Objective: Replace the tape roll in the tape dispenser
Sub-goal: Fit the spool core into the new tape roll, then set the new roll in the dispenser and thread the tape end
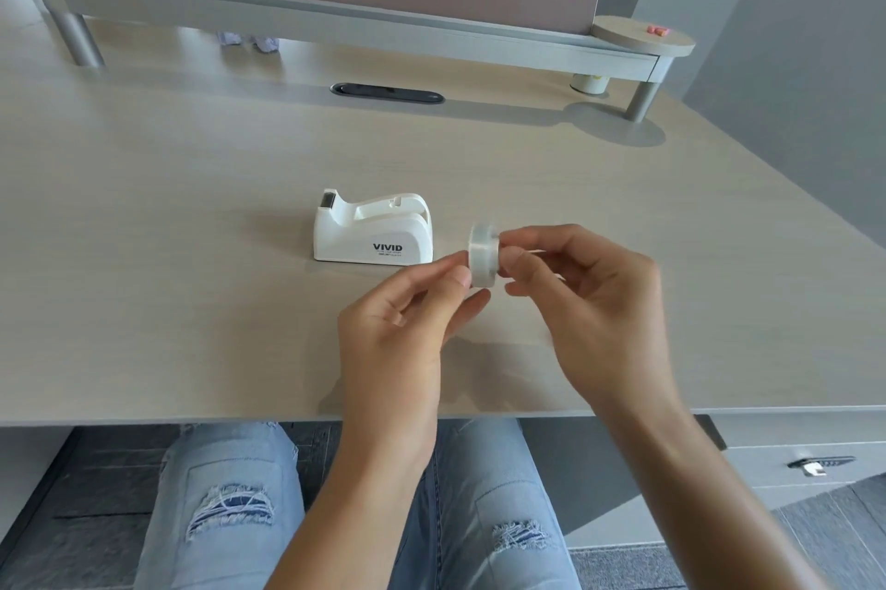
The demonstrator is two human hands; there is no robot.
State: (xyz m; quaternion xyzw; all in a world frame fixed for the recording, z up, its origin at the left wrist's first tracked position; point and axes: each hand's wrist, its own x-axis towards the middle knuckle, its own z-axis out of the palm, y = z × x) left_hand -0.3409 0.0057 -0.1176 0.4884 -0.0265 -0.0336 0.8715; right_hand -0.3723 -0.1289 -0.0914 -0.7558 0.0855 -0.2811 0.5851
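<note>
A white tape dispenser [373, 229] marked VIVID stands on the pale wooden desk [168, 253], its roll bay open and holding no roll. Just right of it, above the desk, a clear tape roll [483, 256] is held on edge between both hands. My left hand [407, 321] pinches the roll's left face with thumb and fingers. My right hand [580, 297] grips its right side with thumb and forefinger. The roll's core is hidden by my fingers.
A raised shelf on metal legs [642, 97] runs along the desk's back, with a divider panel above. A small white roll [588, 83] sits under the shelf's right end. A black cable grommet [386, 93] lies in the desk. A drawer handle [820, 464] is at lower right.
</note>
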